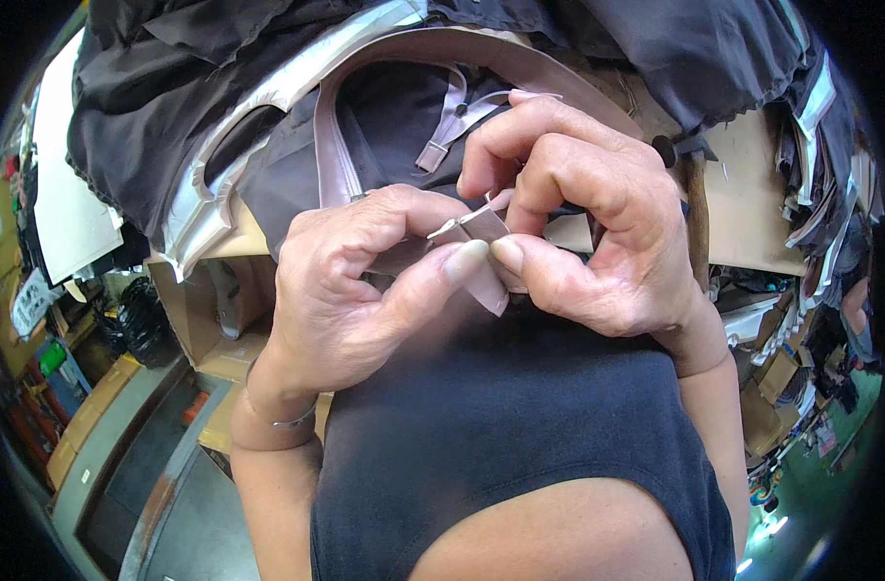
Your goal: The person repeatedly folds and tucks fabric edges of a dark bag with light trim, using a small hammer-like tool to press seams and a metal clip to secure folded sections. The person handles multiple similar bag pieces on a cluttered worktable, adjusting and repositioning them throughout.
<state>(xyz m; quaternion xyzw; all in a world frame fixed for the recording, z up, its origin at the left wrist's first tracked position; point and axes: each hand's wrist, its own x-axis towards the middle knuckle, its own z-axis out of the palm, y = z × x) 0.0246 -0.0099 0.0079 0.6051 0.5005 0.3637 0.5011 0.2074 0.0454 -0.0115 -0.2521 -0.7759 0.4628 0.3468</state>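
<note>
In front of my chest, my left hand [350, 276] and my right hand [597, 208] meet in a pinch on a mauve-grey strap [484, 286]. The thumbtips lie nearly side by side on it. A short end of that strap points down below the thumbs. Between the fingers a folded edge shows a small pale tip, too small to make out. Behind the hands curves a long wide band [433, 44] of the same colour. A narrow strap tab [433, 155] with a dark round dot near it lies on dark fabric, just beyond my fingers.
Dark cloth [171, 77] is heaped across the far side of the beige worktable [762, 184]. Pale shiny cut pieces [215, 184] lie at the left. A wooden handle [697, 223] stands right of my right hand. An open cardboard box [205, 310] sits below the table's left edge.
</note>
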